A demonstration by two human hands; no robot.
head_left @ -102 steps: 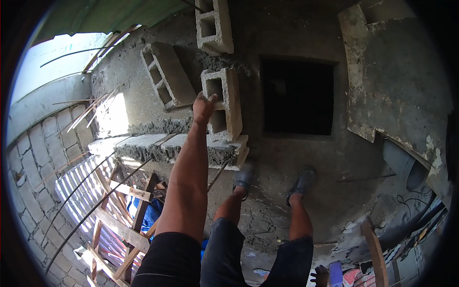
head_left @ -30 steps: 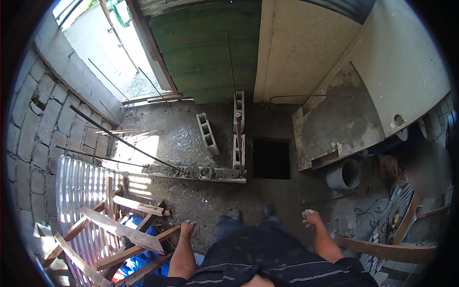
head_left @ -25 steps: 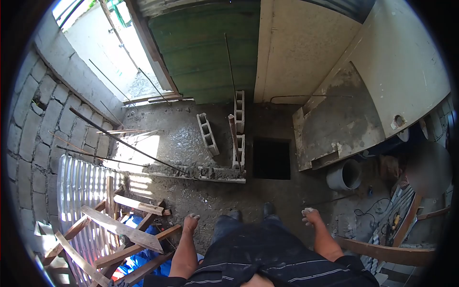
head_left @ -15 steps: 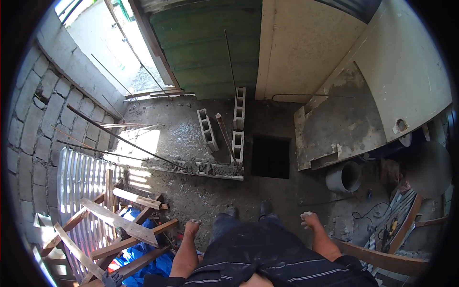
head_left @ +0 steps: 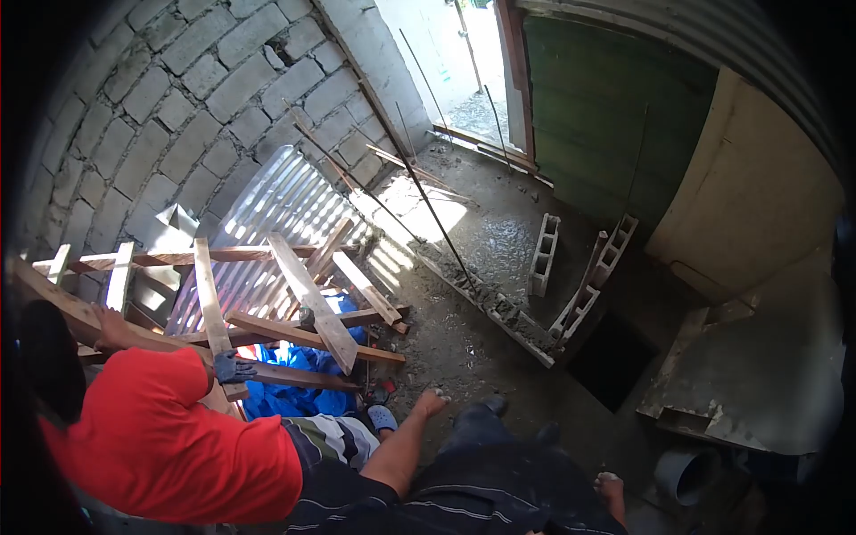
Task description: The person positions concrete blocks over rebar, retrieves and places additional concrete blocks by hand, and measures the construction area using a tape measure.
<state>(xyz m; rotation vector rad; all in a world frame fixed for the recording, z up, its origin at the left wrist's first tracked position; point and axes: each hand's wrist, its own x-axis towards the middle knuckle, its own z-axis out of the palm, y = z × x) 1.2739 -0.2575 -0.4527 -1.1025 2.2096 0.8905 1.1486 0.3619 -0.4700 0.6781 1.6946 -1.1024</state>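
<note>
Timber frame [head_left: 312, 301]: 9 o'clock on my feed; boards could slip if the co-worker [head_left: 183, 437] presses hard.
Floor opening [head_left: 615, 361]: 4 o'clock; I judge a misstep could drop a foot in.
Hollow blocks [head_left: 541, 257]: 3 o'clock; a knock could topple one.
Grey cylinder [head_left: 667, 471]: between 4 and 5 o'clock.
Left hand [head_left: 432, 403]: 6 o'clock, slack, nothing visible held.
Right hand [head_left: 610, 487]: 5 o'clock, near the cylinder; I cannot tell its grasp.

They wear a black shirt [head_left: 508, 483] with short sleeves [head_left: 346, 486] and thin pale lines, blue-grey shorts [head_left: 475, 430] and dark shoes [head_left: 495, 405].
</note>
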